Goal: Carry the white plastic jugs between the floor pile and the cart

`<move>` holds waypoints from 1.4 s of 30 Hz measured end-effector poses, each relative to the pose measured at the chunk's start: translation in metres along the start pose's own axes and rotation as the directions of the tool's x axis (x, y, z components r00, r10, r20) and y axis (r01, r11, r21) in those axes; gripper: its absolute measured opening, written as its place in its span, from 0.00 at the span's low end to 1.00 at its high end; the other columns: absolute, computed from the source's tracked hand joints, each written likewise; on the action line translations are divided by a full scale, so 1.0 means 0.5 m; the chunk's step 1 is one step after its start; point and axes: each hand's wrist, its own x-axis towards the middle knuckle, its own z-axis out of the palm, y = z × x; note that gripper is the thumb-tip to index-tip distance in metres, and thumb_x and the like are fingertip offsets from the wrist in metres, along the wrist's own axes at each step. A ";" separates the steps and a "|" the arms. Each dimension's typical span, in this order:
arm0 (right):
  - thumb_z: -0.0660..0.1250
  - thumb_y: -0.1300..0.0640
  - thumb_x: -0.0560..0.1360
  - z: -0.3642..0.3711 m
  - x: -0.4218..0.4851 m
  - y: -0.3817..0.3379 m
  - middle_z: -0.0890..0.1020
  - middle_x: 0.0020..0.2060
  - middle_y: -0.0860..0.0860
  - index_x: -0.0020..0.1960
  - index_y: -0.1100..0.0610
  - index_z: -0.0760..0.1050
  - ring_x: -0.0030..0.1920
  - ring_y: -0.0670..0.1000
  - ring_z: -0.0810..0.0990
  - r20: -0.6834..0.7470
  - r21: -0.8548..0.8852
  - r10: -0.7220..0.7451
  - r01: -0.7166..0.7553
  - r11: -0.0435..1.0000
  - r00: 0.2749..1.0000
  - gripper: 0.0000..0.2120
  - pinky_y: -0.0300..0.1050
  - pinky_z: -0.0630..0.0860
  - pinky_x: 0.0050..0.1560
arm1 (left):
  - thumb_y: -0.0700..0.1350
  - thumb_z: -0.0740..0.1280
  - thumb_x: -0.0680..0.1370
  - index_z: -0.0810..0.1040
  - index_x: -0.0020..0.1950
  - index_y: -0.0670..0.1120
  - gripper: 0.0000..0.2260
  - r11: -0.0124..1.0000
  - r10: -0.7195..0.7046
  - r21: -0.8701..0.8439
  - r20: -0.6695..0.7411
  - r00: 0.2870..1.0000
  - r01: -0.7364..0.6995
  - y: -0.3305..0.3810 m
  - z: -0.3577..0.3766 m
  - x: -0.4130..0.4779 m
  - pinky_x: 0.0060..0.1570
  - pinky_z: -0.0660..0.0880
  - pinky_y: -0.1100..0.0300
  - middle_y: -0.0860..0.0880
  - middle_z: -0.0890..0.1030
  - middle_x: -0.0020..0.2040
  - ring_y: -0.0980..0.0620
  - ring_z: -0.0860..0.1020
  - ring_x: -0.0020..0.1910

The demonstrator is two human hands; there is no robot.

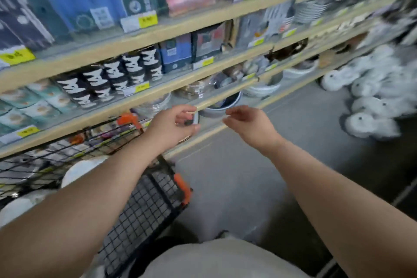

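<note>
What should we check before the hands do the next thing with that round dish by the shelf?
1. Left hand grips the round dish: ok, fingers curl round its rim.
2. Right hand free to help: ok, it holds nothing.
3. Dish whole, no chips: cannot tell, too blurred.
4. Shelf edge clear of the dish: not ok, it sits right above it.
5. Black wire cart close by: ok, under the left arm.

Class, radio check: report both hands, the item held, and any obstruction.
Left hand grips small round dark-rimmed dish. Right hand open, holding nothing. Wooden shelf edge just above both.
</note>
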 end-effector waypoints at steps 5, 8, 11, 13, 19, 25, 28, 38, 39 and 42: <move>0.72 0.52 0.73 -0.215 0.024 0.079 0.82 0.41 0.48 0.52 0.52 0.80 0.26 0.37 0.73 -0.169 0.051 0.047 -0.039 0.998 0.985 0.08 0.31 0.68 0.30 | 0.44 0.75 0.73 0.77 0.57 0.55 0.16 0.994 0.101 -0.036 0.061 0.993 -0.099 0.161 0.166 0.114 0.54 0.74 0.60 0.50 0.81 0.52 0.52 0.78 0.49; 0.72 0.53 0.73 -0.319 0.049 0.126 0.82 0.41 0.49 0.51 0.53 0.80 0.31 0.39 0.75 -0.266 0.102 0.081 -0.055 0.993 0.960 0.08 0.31 0.70 0.33 | 0.43 0.75 0.73 0.78 0.58 0.53 0.16 0.986 0.169 -0.034 0.150 0.974 -0.166 0.241 0.257 0.201 0.51 0.74 0.63 0.51 0.81 0.50 0.52 0.78 0.47; 0.72 0.53 0.74 -0.420 0.088 0.178 0.83 0.43 0.49 0.52 0.53 0.80 0.39 0.44 0.78 -0.350 0.121 0.132 -0.095 0.988 0.927 0.08 0.33 0.73 0.37 | 0.41 0.75 0.73 0.78 0.57 0.52 0.15 0.976 0.219 -0.058 0.229 0.949 -0.211 0.316 0.348 0.306 0.48 0.73 0.68 0.49 0.81 0.50 0.54 0.78 0.45; 0.71 0.52 0.74 -0.490 0.124 0.214 0.84 0.45 0.49 0.52 0.52 0.80 0.40 0.45 0.79 -0.401 0.123 0.178 -0.140 0.983 0.899 0.08 0.32 0.73 0.35 | 0.41 0.74 0.73 0.78 0.56 0.52 0.15 0.969 0.247 -0.078 0.297 0.923 -0.234 0.362 0.407 0.382 0.50 0.73 0.67 0.48 0.82 0.51 0.53 0.79 0.47; 0.71 0.51 0.74 -0.703 0.249 0.291 0.83 0.43 0.47 0.53 0.51 0.80 0.32 0.39 0.76 -0.569 0.213 0.309 -0.226 0.951 0.762 0.09 0.29 0.69 0.29 | 0.43 0.74 0.74 0.78 0.58 0.51 0.14 0.949 0.301 -0.061 0.472 0.828 -0.310 0.509 0.564 0.621 0.50 0.74 0.68 0.51 0.81 0.49 0.55 0.78 0.44; 0.72 0.52 0.73 -0.880 0.316 0.369 0.83 0.44 0.47 0.52 0.50 0.80 0.39 0.43 0.79 -0.660 0.372 0.447 -0.255 0.893 0.603 0.08 0.38 0.74 0.39 | 0.41 0.74 0.74 0.78 0.58 0.48 0.14 0.927 0.332 -0.069 0.614 0.717 -0.370 0.660 0.734 0.805 0.47 0.73 0.69 0.53 0.79 0.45 0.55 0.77 0.43; 0.72 0.52 0.73 -0.955 0.339 0.425 0.83 0.41 0.45 0.52 0.50 0.80 0.35 0.43 0.78 -0.676 0.441 0.508 -0.260 0.859 0.533 0.08 0.33 0.73 0.32 | 0.43 0.74 0.74 0.78 0.57 0.51 0.14 0.917 0.333 -0.064 0.668 0.666 -0.394 0.714 0.829 0.875 0.47 0.72 0.70 0.53 0.79 0.45 0.54 0.77 0.44; 0.72 0.52 0.73 -1.289 0.481 0.659 0.83 0.42 0.44 0.56 0.54 0.80 0.38 0.43 0.80 -0.645 0.512 0.604 -0.322 0.796 0.468 0.13 0.37 0.73 0.37 | 0.45 0.74 0.73 0.78 0.57 0.52 0.14 0.941 0.230 0.006 0.724 0.650 -0.340 0.868 1.173 1.099 0.52 0.74 0.63 0.53 0.80 0.47 0.52 0.78 0.47; 0.72 0.52 0.73 -1.323 0.499 0.677 0.83 0.42 0.45 0.56 0.54 0.80 0.38 0.42 0.80 -0.637 0.507 0.608 -0.336 0.794 0.474 0.13 0.37 0.73 0.37 | 0.45 0.74 0.73 0.78 0.57 0.52 0.14 0.945 0.222 0.009 0.720 0.657 -0.328 0.884 1.199 1.120 0.51 0.74 0.63 0.53 0.80 0.47 0.52 0.78 0.47; 0.72 0.51 0.73 -1.417 0.553 0.726 0.83 0.46 0.48 0.56 0.54 0.80 0.41 0.44 0.79 -0.610 0.480 0.627 -0.405 0.778 0.484 0.14 0.39 0.74 0.39 | 0.45 0.74 0.74 0.78 0.58 0.52 0.14 0.954 0.193 0.023 0.713 0.674 -0.297 0.926 1.269 1.186 0.48 0.73 0.66 0.53 0.81 0.48 0.55 0.78 0.45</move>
